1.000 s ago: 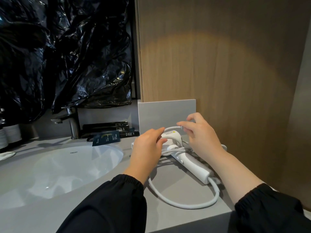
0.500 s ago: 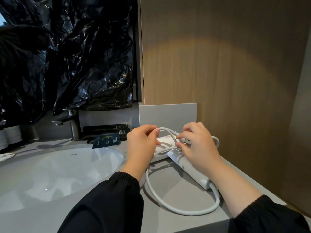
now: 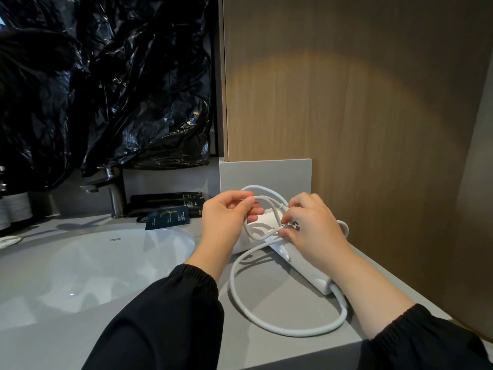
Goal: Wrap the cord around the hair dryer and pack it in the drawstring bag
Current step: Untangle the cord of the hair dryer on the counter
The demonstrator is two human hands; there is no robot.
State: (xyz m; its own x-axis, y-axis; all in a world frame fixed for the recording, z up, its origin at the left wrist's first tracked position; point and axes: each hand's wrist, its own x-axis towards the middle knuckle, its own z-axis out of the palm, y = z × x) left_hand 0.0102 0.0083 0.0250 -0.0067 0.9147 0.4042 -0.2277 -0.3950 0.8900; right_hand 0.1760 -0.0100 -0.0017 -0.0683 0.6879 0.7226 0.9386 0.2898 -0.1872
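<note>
The left hand (image 3: 226,217) pinches a loop of the white cord (image 3: 266,325) and the right hand (image 3: 316,228) grips cord against the hair dryer (image 3: 304,268), lying just beneath both hands on the counter (image 3: 269,292). A wood panel (image 3: 346,129) stands close beyond the right hand; the sink (image 3: 106,268) lies left of the left. The held loop arches higher than before.

White hair dryer (image 3: 301,265), white cord (image 3: 266,325); grey counter (image 3: 280,351); black sleeves (image 3: 160,316); wood-grain brown panel (image 3: 346,102) (glossy black plastic sheet (image 3: 133,89)).
</note>
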